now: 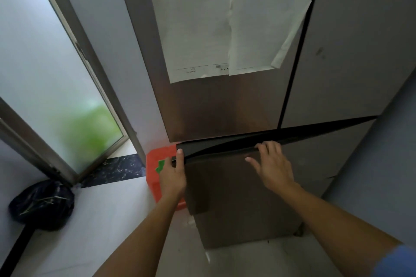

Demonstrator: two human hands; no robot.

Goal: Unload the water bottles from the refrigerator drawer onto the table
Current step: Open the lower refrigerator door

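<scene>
Pale floor [101, 220] along the bottom, frosted glass door [45, 63] at upper left, black bag [41, 204] at lower left. At centre, refrigerator drawer [236, 186] slightly ajar, top edge gripped by left hand [173, 175] at its corner and right hand [273, 164], fingers hooked over.

the refrigerator drawer [236, 186] sits below 2 upper doors [225, 108] set side by side, its top edge pulled slightly out from them. 2 sheets of paper [202, 29] hang on the left upper door. the left hand [173, 175] holds the drawer's top left corner; the right hand [272, 164] hooks over its top edge further right. a box [155, 159] stands just left of the drawer, behind the left hand. a glass door [45, 74] lies further left, a bag [42, 204] on the floor before it.
</scene>
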